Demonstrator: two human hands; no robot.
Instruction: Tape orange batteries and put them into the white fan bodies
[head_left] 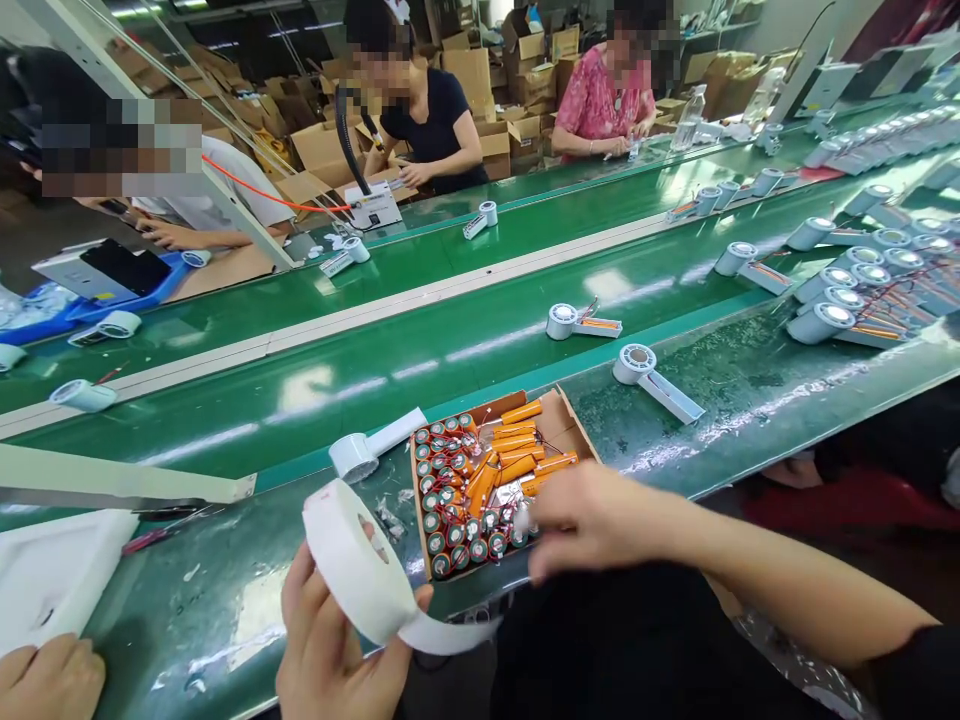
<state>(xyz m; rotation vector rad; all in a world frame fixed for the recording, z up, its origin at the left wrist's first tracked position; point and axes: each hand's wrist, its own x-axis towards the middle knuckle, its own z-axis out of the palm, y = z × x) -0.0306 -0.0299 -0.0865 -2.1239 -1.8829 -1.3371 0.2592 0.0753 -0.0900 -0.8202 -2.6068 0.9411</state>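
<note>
My left hand point(330, 645) is wrapped round a roll of white tape point(356, 565), whose loose end point(450, 637) curls out to the right. Beyond it, a shallow cardboard box point(574, 415) lies on the bench, packed with batteries: several upright ones with round ends point(439, 565) and several orange-wrapped ones point(517, 440) lying flat, with thin red and black wires. Over the box's near right corner is my right hand point(592, 515), fingers bent and blurred; whether they hold anything is unclear. A white handheld fan shell point(354, 457) lies against the box's left side.
Another person's hand point(52, 680) rests at lower left beside a white foam tray point(60, 570). More fan shells lie on the bench point(660, 385), on the green conveyor point(480, 365), and clustered at right point(825, 320). Three people sit across the line. A metal post point(127, 470) stands at left.
</note>
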